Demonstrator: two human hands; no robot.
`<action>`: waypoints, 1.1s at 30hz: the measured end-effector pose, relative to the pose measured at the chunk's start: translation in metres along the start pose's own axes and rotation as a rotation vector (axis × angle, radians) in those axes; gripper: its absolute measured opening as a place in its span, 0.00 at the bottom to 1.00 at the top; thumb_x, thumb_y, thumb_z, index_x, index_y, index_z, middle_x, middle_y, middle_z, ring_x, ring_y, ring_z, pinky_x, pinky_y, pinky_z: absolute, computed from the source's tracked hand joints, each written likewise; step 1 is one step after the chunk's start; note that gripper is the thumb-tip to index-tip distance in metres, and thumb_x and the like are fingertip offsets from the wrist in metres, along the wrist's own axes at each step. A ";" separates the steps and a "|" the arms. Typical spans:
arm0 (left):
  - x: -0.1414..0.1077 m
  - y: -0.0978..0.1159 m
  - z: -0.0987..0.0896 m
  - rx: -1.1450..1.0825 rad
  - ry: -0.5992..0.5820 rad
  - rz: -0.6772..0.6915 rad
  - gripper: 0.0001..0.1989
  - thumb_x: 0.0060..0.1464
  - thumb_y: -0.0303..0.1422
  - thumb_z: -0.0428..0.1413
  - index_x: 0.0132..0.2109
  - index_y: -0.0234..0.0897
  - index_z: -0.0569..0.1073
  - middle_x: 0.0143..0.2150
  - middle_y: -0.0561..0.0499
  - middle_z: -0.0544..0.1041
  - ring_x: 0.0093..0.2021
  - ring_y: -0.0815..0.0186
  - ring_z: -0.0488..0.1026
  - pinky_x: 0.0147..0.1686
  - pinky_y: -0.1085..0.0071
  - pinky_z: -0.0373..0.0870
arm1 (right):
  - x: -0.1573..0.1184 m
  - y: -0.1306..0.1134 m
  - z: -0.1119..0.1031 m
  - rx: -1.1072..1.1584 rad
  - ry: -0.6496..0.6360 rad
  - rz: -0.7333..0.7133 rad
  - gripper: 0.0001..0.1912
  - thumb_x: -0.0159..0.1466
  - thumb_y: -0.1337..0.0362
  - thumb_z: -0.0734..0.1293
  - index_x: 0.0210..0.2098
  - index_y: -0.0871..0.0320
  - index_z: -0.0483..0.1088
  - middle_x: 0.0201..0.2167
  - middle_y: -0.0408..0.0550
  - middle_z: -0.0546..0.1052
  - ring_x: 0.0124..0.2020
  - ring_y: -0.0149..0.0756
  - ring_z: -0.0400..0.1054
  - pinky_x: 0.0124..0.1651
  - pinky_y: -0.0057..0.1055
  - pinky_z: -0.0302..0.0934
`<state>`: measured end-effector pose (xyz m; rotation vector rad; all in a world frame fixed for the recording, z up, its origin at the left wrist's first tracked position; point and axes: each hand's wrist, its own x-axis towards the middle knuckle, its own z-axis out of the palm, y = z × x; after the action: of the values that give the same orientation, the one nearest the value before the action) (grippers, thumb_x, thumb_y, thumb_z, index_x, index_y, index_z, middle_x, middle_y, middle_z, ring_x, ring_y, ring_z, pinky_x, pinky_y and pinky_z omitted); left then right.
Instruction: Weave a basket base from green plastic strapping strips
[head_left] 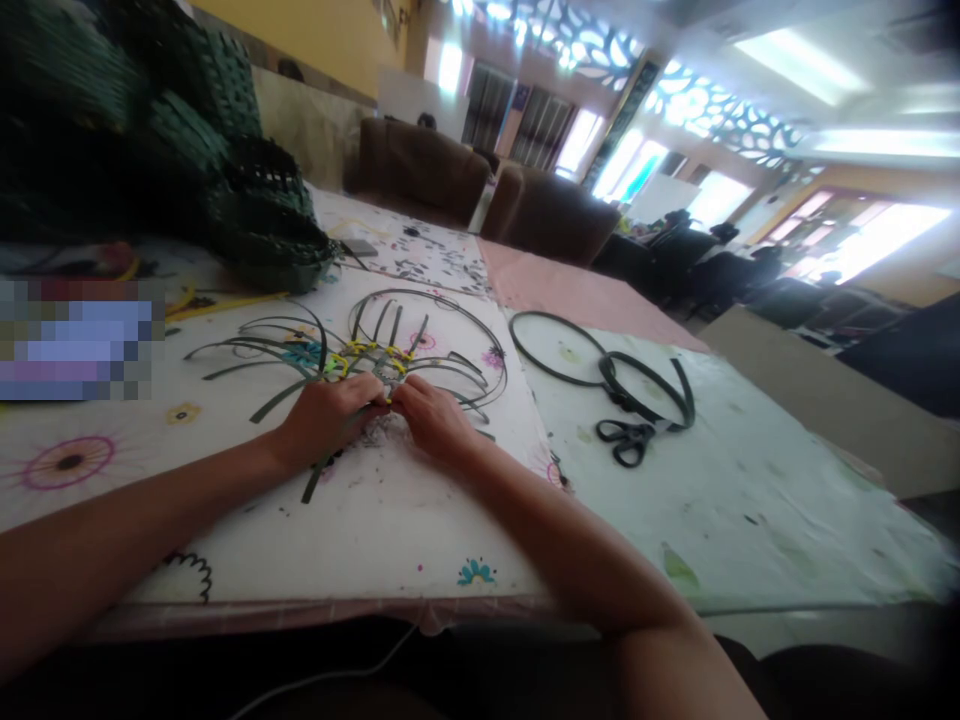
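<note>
On the white, flower-printed tabletop (450, 520), a flat openwork piece woven of dark green strips with yellow strips (379, 352) is laid in front of the person; it is taken as landmark below. Its near edge is pinched by the left hand (341, 408) and the right hand (433, 412), fingertips brought close together, a speck of yellow showing between them. Loose green strip ends are fanned out from the woven piece to left, right and far side; one is pointed toward the person, beneath the left hand.

Behind and to the right of the piece, a wide, thin dark loop (450, 297) is curved; whether it is joined on cannot be told. Well to the right, a dark green hoop (551, 313) is met by a coil of broader dark green strip (683, 388), with black-handled scissors (628, 440) set at the coil's near side. Beyond and left of the piece, dark green woven baskets (277, 235) are heaped, partly blurred. Farther beyond it, brown chairs (420, 165) are ranged along the tabletop.
</note>
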<state>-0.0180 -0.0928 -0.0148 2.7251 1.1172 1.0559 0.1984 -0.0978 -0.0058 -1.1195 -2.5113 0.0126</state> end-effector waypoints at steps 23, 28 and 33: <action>0.000 -0.012 -0.003 -0.001 0.108 -0.038 0.10 0.69 0.36 0.53 0.42 0.38 0.77 0.40 0.48 0.81 0.38 0.61 0.79 0.36 0.67 0.71 | -0.010 0.005 -0.026 -0.140 0.286 -0.023 0.11 0.75 0.65 0.60 0.38 0.54 0.73 0.39 0.51 0.72 0.43 0.42 0.62 0.49 0.39 0.55; 0.002 -0.010 -0.005 -0.022 0.137 -0.054 0.12 0.70 0.37 0.53 0.40 0.38 0.76 0.43 0.47 0.81 0.43 0.60 0.78 0.40 0.67 0.72 | -0.011 -0.008 -0.027 -0.201 0.188 -0.121 0.15 0.77 0.61 0.59 0.37 0.54 0.73 0.36 0.50 0.73 0.41 0.41 0.62 0.45 0.39 0.53; 0.000 -0.011 -0.003 -0.025 0.114 -0.043 0.14 0.71 0.41 0.52 0.42 0.38 0.77 0.41 0.47 0.81 0.41 0.61 0.77 0.40 0.67 0.71 | -0.004 -0.004 -0.017 -0.242 0.112 -0.099 0.14 0.75 0.67 0.61 0.35 0.57 0.73 0.33 0.50 0.72 0.39 0.41 0.60 0.42 0.38 0.50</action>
<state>-0.0268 -0.0852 -0.0153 2.6390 1.1636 1.2243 0.2036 -0.1062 0.0091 -1.0502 -2.5121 -0.3804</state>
